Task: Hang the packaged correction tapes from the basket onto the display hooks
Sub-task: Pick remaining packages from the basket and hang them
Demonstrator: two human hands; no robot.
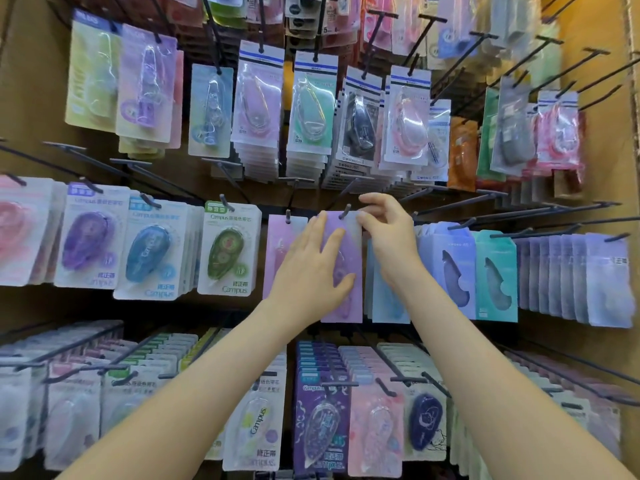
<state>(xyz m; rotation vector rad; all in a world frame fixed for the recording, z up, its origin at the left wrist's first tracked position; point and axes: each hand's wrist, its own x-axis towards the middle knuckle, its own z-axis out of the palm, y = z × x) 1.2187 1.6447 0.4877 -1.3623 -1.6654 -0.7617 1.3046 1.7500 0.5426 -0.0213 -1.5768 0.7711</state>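
The lilac correction tape pack [351,251] sits at the hook [345,210]. The left hand [311,268] presses it flat with straight fingers, and the right hand [388,230] pinches its top corner. If the hole is not fully on (I cannot tell), releasing the 2 hands may drop it.

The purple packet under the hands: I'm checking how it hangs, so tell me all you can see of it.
The purple packet is a tall, flat, pale lilac card with a glossy look and a faint blurred shape low on its face. It hangs upright in the middle row, its top on a dark hook, between a pink packet and a light blue packet. The left hand lies flat across its face; the right hand pinches its top right corner.
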